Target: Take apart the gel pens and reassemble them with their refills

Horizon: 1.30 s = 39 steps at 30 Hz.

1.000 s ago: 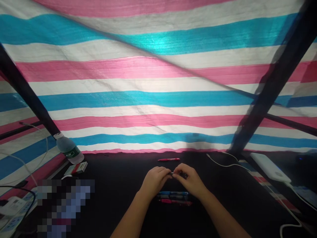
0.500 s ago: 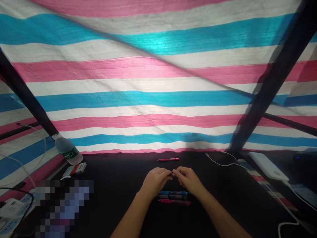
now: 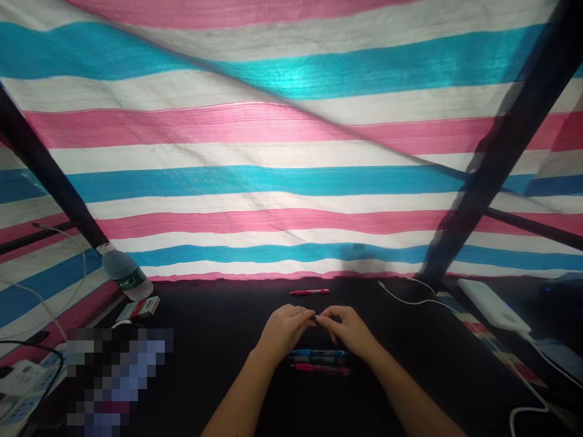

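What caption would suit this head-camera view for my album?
Left hand and right hand pinch a small dark part above a row of pens on a black tabletop.

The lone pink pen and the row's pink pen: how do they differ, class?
The lone pink pen lies near the tarp, the row's pink pen just below the left hand and right hand. The lone pen lies apart; the row's pen lies beside a darker pen. Both lie flat on the black tabletop.

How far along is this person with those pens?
Seemingly done: a blue pen, a dark pen and a pink pen lie side by side. In hand: the left hand and right hand pinch a tiny dark piece. Left: a slim pink pen lies apart.
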Each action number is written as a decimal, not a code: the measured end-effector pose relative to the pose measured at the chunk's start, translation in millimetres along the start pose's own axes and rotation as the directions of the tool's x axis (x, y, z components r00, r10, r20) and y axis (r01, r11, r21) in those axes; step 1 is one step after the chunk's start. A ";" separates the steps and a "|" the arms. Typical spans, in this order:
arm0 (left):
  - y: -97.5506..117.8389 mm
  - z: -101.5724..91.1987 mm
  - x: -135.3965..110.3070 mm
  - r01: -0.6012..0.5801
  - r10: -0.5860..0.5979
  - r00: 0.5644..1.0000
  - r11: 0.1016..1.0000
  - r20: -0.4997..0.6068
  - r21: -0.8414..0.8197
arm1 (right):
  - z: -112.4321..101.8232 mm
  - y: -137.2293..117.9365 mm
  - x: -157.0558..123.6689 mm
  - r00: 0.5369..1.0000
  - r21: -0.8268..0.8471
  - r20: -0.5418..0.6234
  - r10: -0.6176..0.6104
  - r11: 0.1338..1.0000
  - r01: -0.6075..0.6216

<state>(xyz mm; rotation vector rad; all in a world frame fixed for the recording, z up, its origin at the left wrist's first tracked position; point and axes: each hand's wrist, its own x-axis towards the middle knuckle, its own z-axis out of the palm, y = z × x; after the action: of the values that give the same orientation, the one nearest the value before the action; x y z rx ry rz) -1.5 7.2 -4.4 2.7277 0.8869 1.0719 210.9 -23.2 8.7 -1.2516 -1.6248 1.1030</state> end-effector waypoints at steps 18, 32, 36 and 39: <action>3.3 -3.1 3.6 0.209 -0.214 0.974 0.975 0.070 0.077 | -24.3 2.9 8.9 0.931 0.820 -0.361 0.048 0.493 0.292; 6.6 -6.0 4.9 0.287 -0.299 0.939 0.954 0.169 0.089 | -26.6 -8.8 0.3 0.948 0.947 -0.315 0.042 -0.047 0.317; 8.3 -6.7 5.6 0.310 -0.314 0.935 0.949 0.167 0.052 | -25.6 -10.7 -0.4 0.947 0.948 -0.319 0.035 0.011 0.319; 15.6 -8.0 8.9 0.364 -0.352 0.929 0.925 0.113 -0.109 | -18.8 -12.6 -0.9 0.955 0.952 -0.297 0.027 0.081 0.294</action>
<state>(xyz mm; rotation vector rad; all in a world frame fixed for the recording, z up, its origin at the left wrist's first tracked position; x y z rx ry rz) 6.2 -1.9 11.2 2.3625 1.1973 0.8890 225.1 -22.7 26.5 -0.1881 -0.3761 1.4303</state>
